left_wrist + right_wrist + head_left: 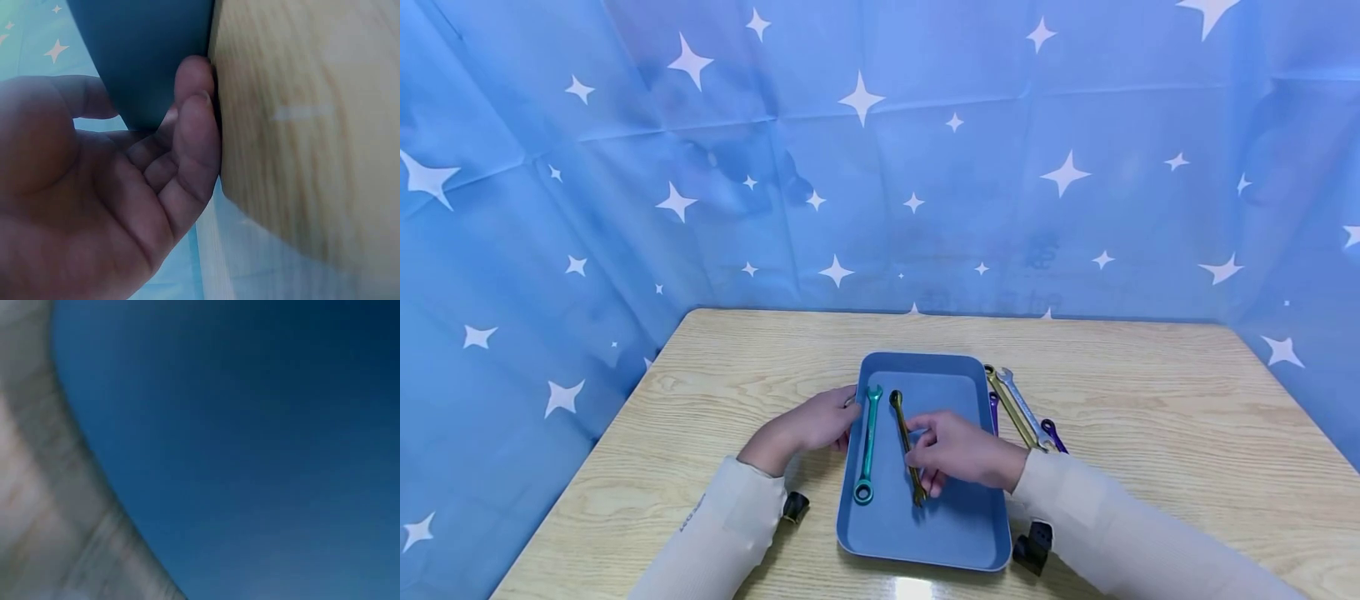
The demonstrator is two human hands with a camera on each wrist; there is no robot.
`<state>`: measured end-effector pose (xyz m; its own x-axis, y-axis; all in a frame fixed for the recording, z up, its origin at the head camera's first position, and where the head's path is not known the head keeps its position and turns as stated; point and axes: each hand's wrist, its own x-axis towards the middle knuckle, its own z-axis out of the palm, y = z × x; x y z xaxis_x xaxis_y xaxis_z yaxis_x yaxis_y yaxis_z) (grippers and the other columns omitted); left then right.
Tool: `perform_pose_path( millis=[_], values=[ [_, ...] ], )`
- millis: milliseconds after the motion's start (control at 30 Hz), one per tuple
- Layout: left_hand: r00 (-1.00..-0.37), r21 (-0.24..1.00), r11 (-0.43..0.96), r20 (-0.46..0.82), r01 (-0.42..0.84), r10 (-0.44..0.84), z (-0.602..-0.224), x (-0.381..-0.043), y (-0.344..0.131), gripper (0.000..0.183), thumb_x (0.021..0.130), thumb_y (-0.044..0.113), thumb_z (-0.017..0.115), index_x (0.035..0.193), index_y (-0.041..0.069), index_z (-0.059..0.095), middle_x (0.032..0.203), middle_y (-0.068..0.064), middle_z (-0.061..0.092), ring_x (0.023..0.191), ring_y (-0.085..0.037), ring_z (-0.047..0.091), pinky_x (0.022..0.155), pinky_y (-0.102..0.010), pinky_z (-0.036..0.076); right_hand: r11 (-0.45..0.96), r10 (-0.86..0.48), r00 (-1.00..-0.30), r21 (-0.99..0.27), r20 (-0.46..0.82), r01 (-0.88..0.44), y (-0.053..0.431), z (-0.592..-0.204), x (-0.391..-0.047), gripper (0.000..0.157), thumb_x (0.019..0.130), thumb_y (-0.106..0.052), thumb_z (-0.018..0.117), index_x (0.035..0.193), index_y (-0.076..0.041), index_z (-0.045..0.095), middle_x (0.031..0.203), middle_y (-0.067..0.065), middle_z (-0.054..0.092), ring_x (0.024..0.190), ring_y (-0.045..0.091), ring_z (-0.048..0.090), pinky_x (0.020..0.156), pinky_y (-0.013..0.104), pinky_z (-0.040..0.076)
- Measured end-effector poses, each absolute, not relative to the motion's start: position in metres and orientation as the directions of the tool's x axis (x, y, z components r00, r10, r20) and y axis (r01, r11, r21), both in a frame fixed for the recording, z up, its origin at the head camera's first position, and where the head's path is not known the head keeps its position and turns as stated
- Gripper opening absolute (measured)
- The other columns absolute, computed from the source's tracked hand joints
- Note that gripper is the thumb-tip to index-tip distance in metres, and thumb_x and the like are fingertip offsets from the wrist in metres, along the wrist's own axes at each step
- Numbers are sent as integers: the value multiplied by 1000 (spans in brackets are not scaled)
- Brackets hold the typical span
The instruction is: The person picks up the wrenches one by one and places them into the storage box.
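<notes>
A blue tray (951, 533) lies on the table, a teal ratcheting wrench (870, 442) along its left side. My right hand (958, 450) is over the tray and pinches a gold wrench (900, 421) between thumb and fingers, roughly parallel to the teal one. My left hand (820, 421) holds the tray's left edge. In the left wrist view, the curled fingers (197, 137) and thumb are against the tray wall (144, 50). Only a blurred blue tray surface (250, 456) fills most of the right wrist view; the right hand's fingers are out of sight there.
Right of the tray, a gold wrench (1013, 408), a silver wrench (1024, 404) and purple wrenches (1051, 432) lie in a loose group, partly behind the right forearm. The wooden table (760, 358) ends at a blue star-patterned curtain (880, 183).
</notes>
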<state>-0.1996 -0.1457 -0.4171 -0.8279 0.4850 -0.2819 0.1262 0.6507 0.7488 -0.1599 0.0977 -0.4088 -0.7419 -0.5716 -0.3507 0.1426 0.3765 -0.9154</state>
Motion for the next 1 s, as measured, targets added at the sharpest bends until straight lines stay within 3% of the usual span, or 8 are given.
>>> perform_pose_path(
  millis=[167, 667, 1000],
  values=[
    [-827, 750, 649, -280, 128, 487, -417, -199, -146, 28, 107, 20, 27, 101, 7, 51, 74, -6, 61, 65, -21, 61, 64, -34, 53, 375, -566, -743, -914, -358, 155, 95, -411, -162, 67, 95, -8, 61, 151, 8, 30, 78, 9, 67, 54, 12, 63, 58, 32, 59],
    [-832, 762, 639, -286, 102, 475, -418, -201, -146, 29, 107, 20, 28, 112, 10, 55, 74, -5, 61, 64, -20, 61, 61, -34, 53, 330, -547, -760, -925, -352, 191, 88, -420, -162, 68, 95, -6, 62, 152, 6, 27, 81, 13, 64, 53, 14, 65, 58, 36, 61],
    [-832, 761, 641, -289, 101, 474, -417, -199, -146, 30, 107, 23, 28, 113, 11, 56, 76, -5, 62, 66, -20, 62, 62, -34, 54, 313, -537, -774, -931, -336, 187, 83, -428, -162, 53, 95, -6, 62, 140, -1, 34, 71, 12, 64, 49, 16, 64, 54, 38, 60]
  ],
)
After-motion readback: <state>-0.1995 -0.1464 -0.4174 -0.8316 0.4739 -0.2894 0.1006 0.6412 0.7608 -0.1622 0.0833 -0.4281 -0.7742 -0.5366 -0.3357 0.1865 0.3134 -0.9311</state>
